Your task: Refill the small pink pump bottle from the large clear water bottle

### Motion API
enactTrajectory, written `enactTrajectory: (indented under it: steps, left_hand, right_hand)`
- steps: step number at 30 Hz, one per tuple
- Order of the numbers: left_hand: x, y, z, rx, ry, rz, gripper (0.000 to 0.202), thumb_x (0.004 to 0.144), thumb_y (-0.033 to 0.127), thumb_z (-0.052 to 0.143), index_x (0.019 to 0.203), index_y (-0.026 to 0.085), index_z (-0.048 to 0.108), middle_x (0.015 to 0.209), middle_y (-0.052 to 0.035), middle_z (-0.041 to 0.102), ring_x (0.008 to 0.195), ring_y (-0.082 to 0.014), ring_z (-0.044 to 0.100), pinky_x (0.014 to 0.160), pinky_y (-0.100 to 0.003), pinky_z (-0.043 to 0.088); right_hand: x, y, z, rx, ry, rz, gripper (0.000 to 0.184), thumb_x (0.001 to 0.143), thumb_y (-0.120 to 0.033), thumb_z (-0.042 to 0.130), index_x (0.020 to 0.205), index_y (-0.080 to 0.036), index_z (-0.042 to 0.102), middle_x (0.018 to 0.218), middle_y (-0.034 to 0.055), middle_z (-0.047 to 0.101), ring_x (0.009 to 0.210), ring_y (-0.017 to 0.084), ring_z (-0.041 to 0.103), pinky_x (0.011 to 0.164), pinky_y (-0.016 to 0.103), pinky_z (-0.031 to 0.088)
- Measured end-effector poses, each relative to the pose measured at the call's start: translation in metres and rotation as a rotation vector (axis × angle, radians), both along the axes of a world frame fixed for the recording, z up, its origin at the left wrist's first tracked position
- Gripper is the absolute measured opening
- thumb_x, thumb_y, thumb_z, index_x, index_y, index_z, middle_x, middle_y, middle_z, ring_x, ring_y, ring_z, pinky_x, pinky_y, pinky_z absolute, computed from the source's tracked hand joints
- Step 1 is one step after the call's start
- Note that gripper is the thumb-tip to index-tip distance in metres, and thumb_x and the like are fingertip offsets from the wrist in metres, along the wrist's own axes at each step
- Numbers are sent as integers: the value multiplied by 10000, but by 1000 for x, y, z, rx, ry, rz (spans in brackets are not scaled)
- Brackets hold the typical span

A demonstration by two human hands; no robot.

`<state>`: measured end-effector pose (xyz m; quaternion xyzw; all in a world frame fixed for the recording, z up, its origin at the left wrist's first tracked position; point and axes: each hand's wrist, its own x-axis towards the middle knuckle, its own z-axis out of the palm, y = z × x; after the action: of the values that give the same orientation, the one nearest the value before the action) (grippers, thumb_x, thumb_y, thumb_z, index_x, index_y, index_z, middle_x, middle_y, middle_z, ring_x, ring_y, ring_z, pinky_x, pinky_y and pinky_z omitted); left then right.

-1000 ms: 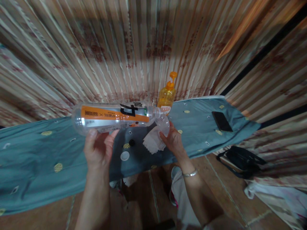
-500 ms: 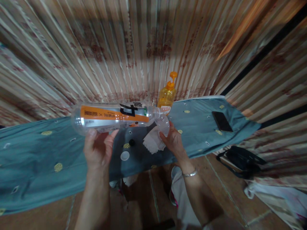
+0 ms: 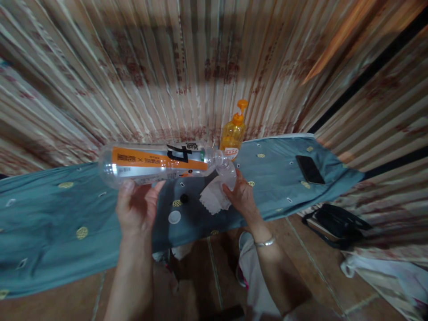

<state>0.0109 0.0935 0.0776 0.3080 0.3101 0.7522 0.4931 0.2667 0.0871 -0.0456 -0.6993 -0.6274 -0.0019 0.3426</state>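
Observation:
A large clear plastic bottle (image 3: 157, 161) with an orange and silver label lies almost level in the air, its neck pointing right. My left hand (image 3: 138, 205) grips it from below near its base. At the mouth of the bottle is a small clear plastic cup (image 3: 228, 174), tilted, which my right hand (image 3: 240, 192) holds between thumb and fingers. A white cloth or tissue (image 3: 214, 196) is just below the cup; whether it lies on the table cannot be told. Behind the cup stands an orange pump bottle (image 3: 232, 133).
A blue-green patterned cloth (image 3: 83, 200) covers the narrow table. On it are a white round lid (image 3: 174, 217), a small black cap (image 3: 183, 199) and a phone (image 3: 310, 169). A pleated curtain (image 3: 167, 67) hangs behind. A black bag (image 3: 337, 221) is at the lower right.

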Motion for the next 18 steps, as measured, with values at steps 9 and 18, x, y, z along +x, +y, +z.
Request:
enactTrajectory:
  steps: [9,18]
  left_hand:
    - [1,-1,0,5,-32,9,392,643,434,916,927,215,756,957,-81,785,989,-288,741,786,-387,669]
    - [-1,-2,2,3,14,-19,381,630,467,935,869,235,749,935,-69,781,1023,-296,732,796,-396,679]
  right_hand:
    - [0,0,0,-16,-14,4,637,919,-305,688,1488,-86,501,1268,243,759,1172,345,755,1027,456,609]
    - [0,-1,0,9,-52,7,614,948,-322,664,1493,-110,477,1235,223,778,1135,321,773,986,428,627]
